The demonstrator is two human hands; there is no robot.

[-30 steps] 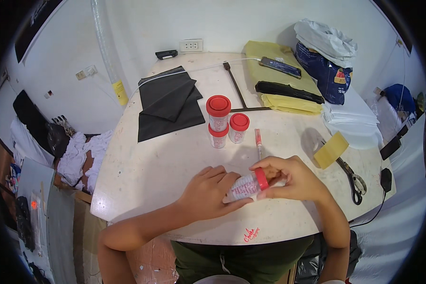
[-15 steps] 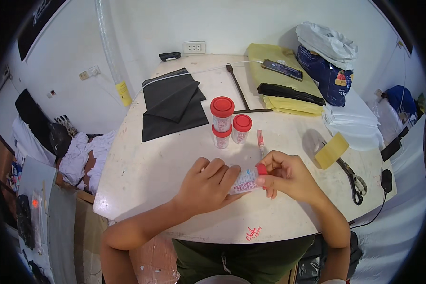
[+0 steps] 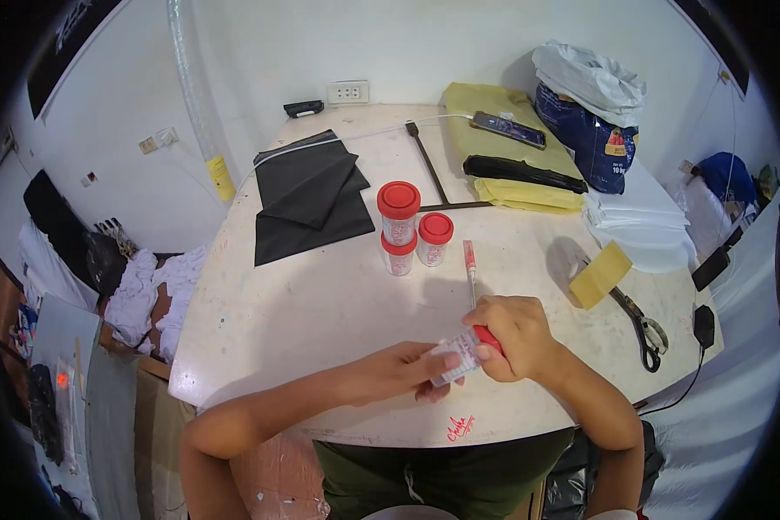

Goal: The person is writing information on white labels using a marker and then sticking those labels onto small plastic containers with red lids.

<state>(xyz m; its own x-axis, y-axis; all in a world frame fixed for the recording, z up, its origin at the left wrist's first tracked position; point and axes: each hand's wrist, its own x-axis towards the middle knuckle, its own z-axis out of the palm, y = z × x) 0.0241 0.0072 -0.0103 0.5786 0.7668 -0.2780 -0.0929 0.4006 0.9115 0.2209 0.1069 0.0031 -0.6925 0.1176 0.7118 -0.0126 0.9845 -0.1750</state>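
Observation:
A clear plastic specimen jar [image 3: 459, 356] with printed markings and a red screw lid [image 3: 488, 338] is held tilted over the near part of the table. The fingers of my left hand [image 3: 410, 371] are closed around the jar's body near its base. My right hand [image 3: 518, 340] wraps round the lid end, partly hiding the red cap. Beyond the hands, one red-lidded jar [image 3: 399, 227] stands on top of another jar [image 3: 398, 261], with a third jar [image 3: 435, 250] upright beside them. A slim red-and-clear pen [image 3: 470, 263] lies just past my right hand.
Scissors [image 3: 649, 336] and a yellow tape roll [image 3: 600, 276] sit at the right. Black folded sheets [image 3: 316, 204] lie at the back left. Farther back are a phone [image 3: 509, 129] on yellow packaging [image 3: 468, 108], a blue bag [image 3: 581, 143] and white sheets [image 3: 637, 230].
The jar has come nearer to me and tilted more, its lid end higher. My left hand has turned to hold the body from below; my right hand now wraps over the lid.

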